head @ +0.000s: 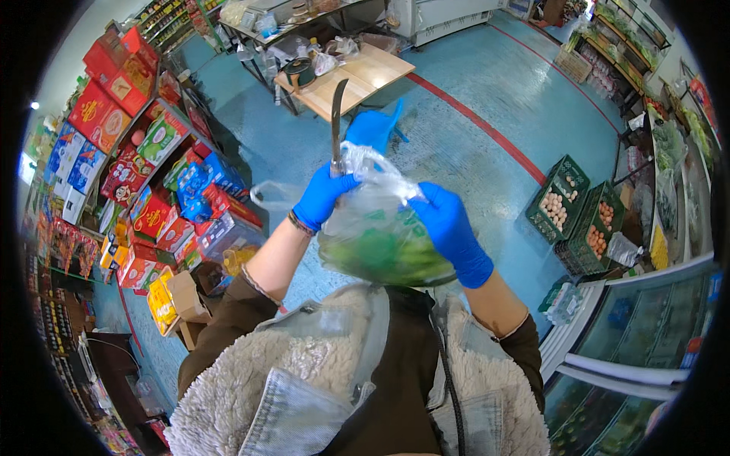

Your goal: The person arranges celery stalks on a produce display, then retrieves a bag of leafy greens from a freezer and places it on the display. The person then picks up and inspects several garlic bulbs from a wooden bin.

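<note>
Both hands wear blue gloves. A clear plastic bag point(388, 233) with green produce inside hangs between them, in front of my chest. My left hand point(325, 196) grips a knife point(337, 119), its dark curved blade pointing up and away from me, and also holds the bag's left side near the top. My right hand point(447, 228) pinches the bag's gathered top on the right. One loose bag handle sticks out to the left, beyond my left wrist. The kind of produce is blurred, and my left fingers hide the knife's handle.
Ahead stands a wooden table point(376, 71) with a pot point(299, 73) and plastic bags, a blue plastic stool point(365, 128) beside it. Boxed goods point(154, 214) fill shelves at left. Green crates of eggs point(562, 196) lie on the floor at right, near a glass-topped freezer point(627, 325).
</note>
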Action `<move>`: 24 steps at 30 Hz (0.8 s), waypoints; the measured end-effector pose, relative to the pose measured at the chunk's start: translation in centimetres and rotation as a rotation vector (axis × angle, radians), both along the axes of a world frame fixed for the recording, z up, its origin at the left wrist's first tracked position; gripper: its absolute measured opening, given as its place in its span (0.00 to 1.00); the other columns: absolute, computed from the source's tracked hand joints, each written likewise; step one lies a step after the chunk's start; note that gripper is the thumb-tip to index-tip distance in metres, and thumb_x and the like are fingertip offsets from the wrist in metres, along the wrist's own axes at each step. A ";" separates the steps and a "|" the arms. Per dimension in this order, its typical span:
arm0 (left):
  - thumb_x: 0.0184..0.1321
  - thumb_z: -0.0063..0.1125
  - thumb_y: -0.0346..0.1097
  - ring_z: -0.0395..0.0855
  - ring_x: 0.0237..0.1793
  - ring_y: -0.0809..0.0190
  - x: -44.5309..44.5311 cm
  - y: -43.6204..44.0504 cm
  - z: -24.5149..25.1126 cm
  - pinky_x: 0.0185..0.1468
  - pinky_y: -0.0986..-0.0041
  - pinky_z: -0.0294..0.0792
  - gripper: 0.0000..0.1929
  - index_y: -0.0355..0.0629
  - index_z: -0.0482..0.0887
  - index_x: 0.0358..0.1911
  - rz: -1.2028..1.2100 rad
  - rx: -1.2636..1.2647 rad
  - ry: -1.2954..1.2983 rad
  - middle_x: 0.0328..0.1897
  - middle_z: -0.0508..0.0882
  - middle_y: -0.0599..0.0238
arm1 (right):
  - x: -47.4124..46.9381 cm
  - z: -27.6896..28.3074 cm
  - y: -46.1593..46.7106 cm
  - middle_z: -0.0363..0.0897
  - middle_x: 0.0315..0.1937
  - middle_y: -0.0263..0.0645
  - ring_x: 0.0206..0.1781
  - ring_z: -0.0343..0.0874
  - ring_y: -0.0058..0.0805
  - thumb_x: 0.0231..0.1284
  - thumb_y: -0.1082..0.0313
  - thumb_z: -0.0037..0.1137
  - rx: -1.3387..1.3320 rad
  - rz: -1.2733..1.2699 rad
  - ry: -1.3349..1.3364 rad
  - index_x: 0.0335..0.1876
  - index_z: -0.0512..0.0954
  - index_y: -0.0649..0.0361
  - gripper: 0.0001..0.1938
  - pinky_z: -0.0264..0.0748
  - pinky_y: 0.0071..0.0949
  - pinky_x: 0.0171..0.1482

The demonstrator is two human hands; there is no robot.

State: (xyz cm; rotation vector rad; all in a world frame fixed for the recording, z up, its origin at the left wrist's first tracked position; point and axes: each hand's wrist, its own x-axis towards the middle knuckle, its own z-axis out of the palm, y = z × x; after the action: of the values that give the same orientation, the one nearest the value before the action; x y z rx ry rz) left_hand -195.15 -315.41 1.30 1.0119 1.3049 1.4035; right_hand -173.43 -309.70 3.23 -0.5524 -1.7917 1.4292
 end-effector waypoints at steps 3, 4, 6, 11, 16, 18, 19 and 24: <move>0.51 0.58 0.35 0.72 0.45 0.68 0.0 9.9 -0.8 0.49 0.74 0.65 0.19 0.39 0.73 0.47 -0.134 0.143 -0.143 0.46 0.76 0.64 | 2.2 2.3 10.0 0.76 0.28 0.35 0.33 0.71 0.17 0.56 0.70 0.47 0.075 -0.037 -0.242 0.36 0.75 0.66 0.08 0.68 0.20 0.38; 0.50 0.59 0.37 0.72 0.45 0.65 0.0 13.7 -1.3 0.48 0.74 0.65 0.21 0.41 0.72 0.49 -0.143 0.133 -0.105 0.49 0.74 0.62 | 2.5 2.9 13.4 0.76 0.29 0.34 0.33 0.72 0.19 0.57 0.70 0.47 0.076 -0.064 -0.291 0.37 0.74 0.66 0.08 0.68 0.20 0.38; 0.50 0.58 0.35 0.72 0.46 0.66 -0.2 21.0 -2.5 0.52 0.73 0.64 0.23 0.38 0.69 0.51 -0.104 0.086 0.161 0.47 0.75 0.64 | 3.0 3.4 19.7 0.77 0.29 0.34 0.33 0.72 0.19 0.57 0.70 0.47 0.001 -0.068 -0.139 0.37 0.75 0.65 0.08 0.68 0.20 0.38; 0.47 0.60 0.32 0.72 0.16 0.69 0.7 36.1 -3.3 0.20 0.78 0.66 0.10 0.43 0.73 0.31 0.007 -0.285 -0.337 0.16 0.73 0.70 | 3.2 3.4 35.6 0.77 0.30 0.33 0.33 0.71 0.18 0.56 0.70 0.49 -0.171 -0.128 -0.160 0.38 0.75 0.66 0.08 0.68 0.19 0.38; 0.50 0.57 0.36 0.58 0.06 0.73 1.4 51.0 -3.1 0.11 0.78 0.54 0.16 0.51 0.65 0.11 0.117 -0.235 -0.734 0.07 0.60 0.76 | 2.3 1.5 48.8 0.76 0.31 0.34 0.33 0.70 0.17 0.54 0.71 0.50 -0.178 -0.202 -0.264 0.36 0.74 0.67 0.08 0.67 0.18 0.38; 0.50 0.56 0.37 0.62 0.08 0.72 0.5 56.5 -4.0 0.13 0.78 0.57 0.10 0.50 0.68 0.18 -0.035 -0.226 -0.854 0.09 0.64 0.76 | 2.8 1.2 53.0 0.76 0.31 0.34 0.33 0.71 0.18 0.54 0.73 0.49 -0.197 -0.246 -0.323 0.37 0.74 0.67 0.07 0.67 0.17 0.38; 0.50 0.55 0.38 0.63 0.09 0.72 0.2 59.4 -4.7 0.13 0.78 0.58 0.08 0.50 0.70 0.22 -0.077 -0.258 -0.904 0.11 0.66 0.76 | 3.1 1.2 55.5 0.76 0.31 0.34 0.33 0.71 0.18 0.54 0.73 0.49 -0.213 -0.252 -0.286 0.37 0.74 0.67 0.07 0.67 0.17 0.38; 0.49 0.52 0.41 0.74 0.23 0.64 -1.6 73.7 -8.1 0.31 0.71 0.71 0.09 0.45 0.75 0.28 0.216 -0.042 -1.032 0.22 0.75 0.68 | 5.7 1.3 68.7 0.77 0.32 0.37 0.36 0.76 0.23 0.53 0.78 0.45 -0.338 -0.239 -0.127 0.39 0.75 0.68 0.09 0.69 0.20 0.40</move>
State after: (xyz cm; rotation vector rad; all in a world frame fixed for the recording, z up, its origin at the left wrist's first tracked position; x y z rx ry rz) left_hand -196.73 -241.66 -6.83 0.0240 0.6522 1.6932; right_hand -167.69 -241.05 4.54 -1.0166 -1.5227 1.5627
